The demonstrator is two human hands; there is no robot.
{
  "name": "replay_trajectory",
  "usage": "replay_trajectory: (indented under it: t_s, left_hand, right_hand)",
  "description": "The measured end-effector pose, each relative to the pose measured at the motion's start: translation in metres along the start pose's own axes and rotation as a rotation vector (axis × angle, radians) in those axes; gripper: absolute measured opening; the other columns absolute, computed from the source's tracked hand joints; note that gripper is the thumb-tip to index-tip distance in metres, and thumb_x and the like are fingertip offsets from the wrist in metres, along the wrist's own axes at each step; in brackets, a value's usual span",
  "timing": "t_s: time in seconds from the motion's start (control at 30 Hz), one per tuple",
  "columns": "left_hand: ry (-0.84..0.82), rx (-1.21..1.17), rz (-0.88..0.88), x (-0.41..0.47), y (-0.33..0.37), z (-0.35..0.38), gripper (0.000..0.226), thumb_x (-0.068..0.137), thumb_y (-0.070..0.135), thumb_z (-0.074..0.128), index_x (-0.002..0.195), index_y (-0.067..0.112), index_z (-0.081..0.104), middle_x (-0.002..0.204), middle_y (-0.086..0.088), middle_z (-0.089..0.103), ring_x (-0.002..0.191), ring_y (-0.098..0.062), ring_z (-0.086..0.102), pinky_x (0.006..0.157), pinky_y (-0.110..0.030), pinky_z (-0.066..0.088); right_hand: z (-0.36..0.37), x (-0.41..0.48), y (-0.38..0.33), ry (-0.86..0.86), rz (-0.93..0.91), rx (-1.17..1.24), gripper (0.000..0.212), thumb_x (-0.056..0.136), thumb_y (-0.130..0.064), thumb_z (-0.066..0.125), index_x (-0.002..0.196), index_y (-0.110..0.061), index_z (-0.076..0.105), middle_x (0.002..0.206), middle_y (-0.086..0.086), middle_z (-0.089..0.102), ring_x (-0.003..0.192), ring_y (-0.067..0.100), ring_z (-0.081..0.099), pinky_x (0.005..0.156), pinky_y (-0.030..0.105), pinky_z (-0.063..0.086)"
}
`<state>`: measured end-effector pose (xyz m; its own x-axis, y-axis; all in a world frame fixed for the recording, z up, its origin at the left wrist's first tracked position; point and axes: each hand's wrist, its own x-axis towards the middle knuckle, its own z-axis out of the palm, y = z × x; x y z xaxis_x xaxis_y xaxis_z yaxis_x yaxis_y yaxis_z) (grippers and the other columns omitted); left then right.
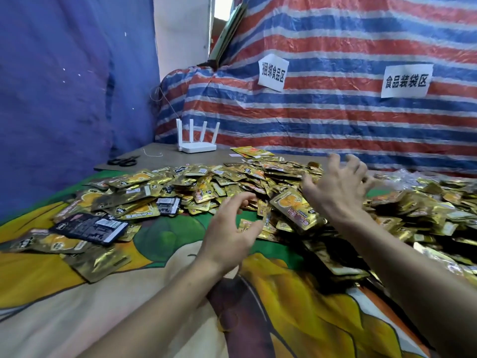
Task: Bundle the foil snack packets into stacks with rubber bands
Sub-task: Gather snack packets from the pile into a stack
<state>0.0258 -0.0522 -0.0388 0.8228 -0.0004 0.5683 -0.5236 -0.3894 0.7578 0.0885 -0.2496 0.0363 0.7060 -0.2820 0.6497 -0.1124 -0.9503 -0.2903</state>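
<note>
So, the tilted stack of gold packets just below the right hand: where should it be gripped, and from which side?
Probably across its two long edges near the raised upper end, coming down from above with the right hand, which hovers open just over it. The stack of gold packets lies propped on the heap, its top end lifted and its face clear, while its lower end is bedded among loose packets.

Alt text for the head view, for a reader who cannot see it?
Two bare hands, left hand and right hand, reach open-fingered over a sprawling heap of gold foil snack packets on a colourful printed cloth. Black scissors and a white four-antenna router sit behind.
</note>
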Motion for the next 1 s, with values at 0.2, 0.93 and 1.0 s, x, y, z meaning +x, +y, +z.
replay_trajectory:
  t_s: [0.2,0.93,1.0]
  left_hand:
    - [0.08,0.392,-0.142,0.055,-0.018,-0.049,0.058,0.086,0.03,0.069,0.14,0.031,0.047,0.133,-0.002,0.049,0.119,-0.025,0.052,0.101,-0.044,0.047]
    - [-0.566,1.073,-0.286,0.203,-0.133,-0.071,0.103,0.078,0.019,0.066,0.158,0.039,0.004,0.165,-0.011,0.016,0.143,-0.037,0.036,0.111,-0.051,0.04]
    - [-0.489,1.095,-0.192,0.199,-0.13,-0.07,0.09,0.082,0.015,0.063,0.156,0.04,0.019,0.157,-0.008,0.037,0.134,-0.034,0.047,0.103,-0.045,0.047]
  right_hand:
    - [0.02,-0.007,-0.067,-0.161,-0.329,0.175,0.075,0.087,-0.049,0.062,0.152,-0.028,0.032,0.159,0.016,0.026,0.145,0.037,0.025,0.115,0.055,0.027]
    - [0.175,0.044,-0.143,-0.796,-0.573,-0.223,0.093,0.084,-0.034,0.064,0.159,-0.033,0.008,0.161,0.016,0.021,0.141,0.042,0.034,0.109,0.064,0.037]
    - [0.171,0.043,-0.143,-0.777,-0.609,-0.221,0.088,0.085,-0.029,0.068,0.158,-0.028,0.017,0.153,0.016,0.033,0.132,0.039,0.044,0.103,0.058,0.047]
